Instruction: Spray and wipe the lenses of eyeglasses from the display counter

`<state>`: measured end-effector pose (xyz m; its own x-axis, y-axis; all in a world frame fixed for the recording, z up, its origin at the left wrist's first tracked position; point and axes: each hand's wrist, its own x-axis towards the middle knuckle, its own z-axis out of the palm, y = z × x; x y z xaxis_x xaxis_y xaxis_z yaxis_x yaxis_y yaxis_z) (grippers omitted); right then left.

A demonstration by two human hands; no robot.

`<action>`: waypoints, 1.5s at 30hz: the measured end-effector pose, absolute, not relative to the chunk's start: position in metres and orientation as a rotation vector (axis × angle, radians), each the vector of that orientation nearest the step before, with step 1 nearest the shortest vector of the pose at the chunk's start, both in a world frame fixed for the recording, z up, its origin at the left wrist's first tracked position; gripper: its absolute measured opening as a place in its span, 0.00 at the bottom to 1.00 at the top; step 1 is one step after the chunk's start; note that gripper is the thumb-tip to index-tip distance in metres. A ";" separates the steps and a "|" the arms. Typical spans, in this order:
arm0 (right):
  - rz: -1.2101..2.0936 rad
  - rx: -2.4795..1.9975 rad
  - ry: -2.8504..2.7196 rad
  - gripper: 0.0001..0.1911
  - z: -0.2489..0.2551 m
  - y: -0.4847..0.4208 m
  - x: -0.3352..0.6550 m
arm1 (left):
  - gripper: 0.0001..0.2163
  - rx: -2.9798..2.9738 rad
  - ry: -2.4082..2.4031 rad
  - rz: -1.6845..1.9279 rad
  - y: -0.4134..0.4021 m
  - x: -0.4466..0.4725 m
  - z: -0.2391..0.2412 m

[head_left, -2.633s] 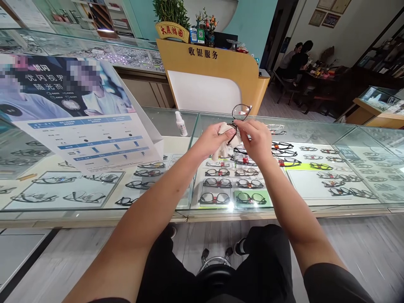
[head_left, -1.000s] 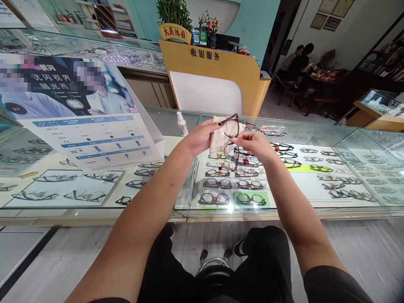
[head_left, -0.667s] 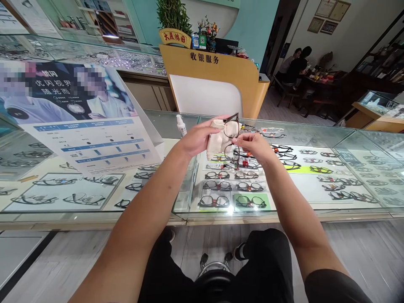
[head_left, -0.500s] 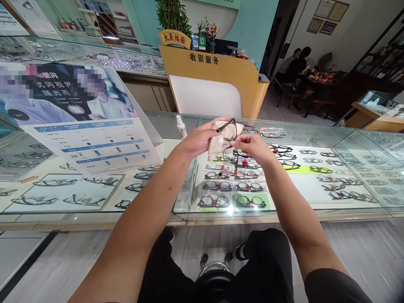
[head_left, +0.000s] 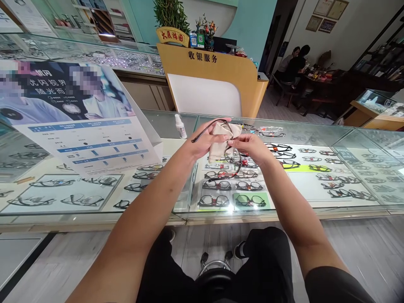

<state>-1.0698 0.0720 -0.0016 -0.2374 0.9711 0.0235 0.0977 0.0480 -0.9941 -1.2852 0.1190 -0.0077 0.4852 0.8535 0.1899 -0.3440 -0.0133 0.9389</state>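
My left hand [head_left: 206,141] is closed on a beige cleaning cloth [head_left: 219,141], pinching the upper lens of a pair of dark-framed glasses [head_left: 234,159] through it. One temple arm sticks out to the left past my fingers. My right hand [head_left: 251,145] pinches the frame near its bridge, and the lower lens hangs below my fingers. Both hands are held just above the glass display counter [head_left: 315,130].
Under the glass lie rows of several glasses on white and green trays [head_left: 252,198]. A small spray bottle [head_left: 180,126] stands on the counter left of my hands. A large slanted poster [head_left: 78,113] fills the left. A yellow cashier desk [head_left: 214,75] stands behind; two people sit far right.
The glasses have been turned from held high, lens up, to hanging lower between my hands. My left hand with the cloth shifted over the upper lens, and a temple arm now points left.
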 end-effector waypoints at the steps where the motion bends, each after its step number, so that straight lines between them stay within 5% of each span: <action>1: 1.296 -1.140 -1.475 0.28 -0.002 0.072 -1.071 | 0.35 1.222 0.538 1.009 0.118 -1.284 -0.007; 9: 1.238 -1.114 -1.470 0.30 0.000 0.069 -1.076 | 0.24 1.117 0.582 0.938 0.116 -1.279 -0.009; 23: 1.241 -1.066 -1.414 0.27 0.001 0.072 -1.070 | 0.33 1.198 0.670 1.017 0.113 -1.282 -0.004; 45: 1.558 -0.889 -1.336 0.25 -0.004 0.079 -1.064 | 0.27 1.500 0.663 1.050 0.119 -1.284 -0.008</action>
